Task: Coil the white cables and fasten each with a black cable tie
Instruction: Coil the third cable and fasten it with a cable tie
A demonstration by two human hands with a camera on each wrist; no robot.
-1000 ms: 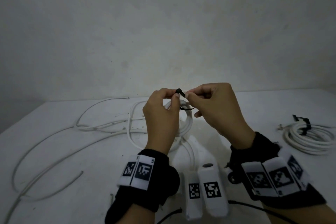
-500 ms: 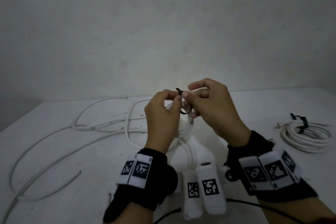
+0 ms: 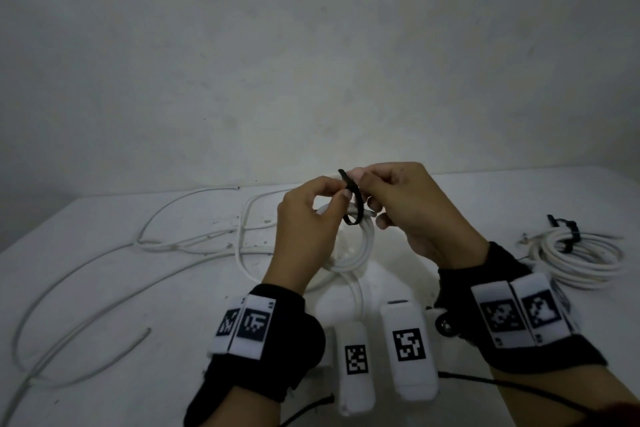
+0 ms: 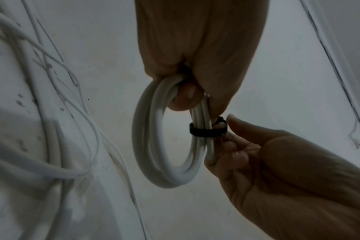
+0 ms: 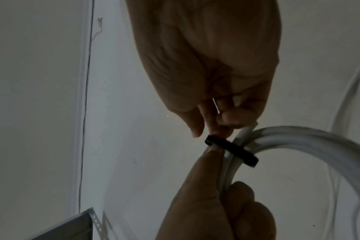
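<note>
I hold a small coil of white cable (image 3: 360, 246) above the white table (image 3: 104, 274), in front of me. My left hand (image 3: 311, 215) grips the top of the coil (image 4: 154, 146), fingers curled round its strands. A black cable tie (image 3: 353, 201) is looped round the coil (image 5: 288, 138) beside those fingers. My right hand (image 3: 391, 198) pinches the black cable tie (image 5: 230, 151) at its free end, which sticks up between the two hands. In the left wrist view the black cable tie (image 4: 208, 131) sits snug across the strands.
A finished coil with a black tie (image 3: 581, 253) lies at the right of the table. Loose white cables (image 3: 138, 253) sprawl over the left half. Two white marker blocks (image 3: 408, 350) stand near the front edge between my wrists. A grey wall rises behind.
The tie's loop has drawn in round the coil, and its free end now sticks up higher between my fingertips. Both hands stayed together at the same spot.
</note>
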